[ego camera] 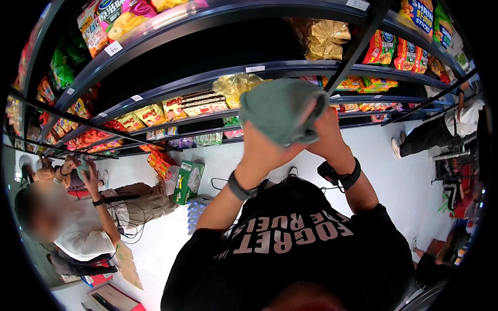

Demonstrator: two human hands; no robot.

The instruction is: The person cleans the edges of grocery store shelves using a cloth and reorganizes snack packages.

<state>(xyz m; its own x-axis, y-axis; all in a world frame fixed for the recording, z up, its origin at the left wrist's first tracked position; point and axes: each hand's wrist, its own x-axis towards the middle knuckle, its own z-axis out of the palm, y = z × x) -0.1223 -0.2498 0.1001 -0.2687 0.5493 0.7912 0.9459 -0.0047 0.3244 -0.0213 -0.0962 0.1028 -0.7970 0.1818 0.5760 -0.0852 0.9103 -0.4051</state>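
Observation:
A crumpled grey-green cloth, slightly blurred, is held up before me at the height of the shelves. My left hand grips it from below on the left side, the fingers partly hidden by the cloth. On its right side my right hand holds the same cloth by a folded edge. Both wrists wear dark bands. Behind the cloth, a metal shelf carries gold-coloured snack packets, and yellow crinkled packaging lies just left of it.
Stocked snack shelves curve across the front. On the floor at the left are a green carton, shrink-wrapped bottles and flattened cardboard. A person stands at the left with cables hanging; another person is at the right.

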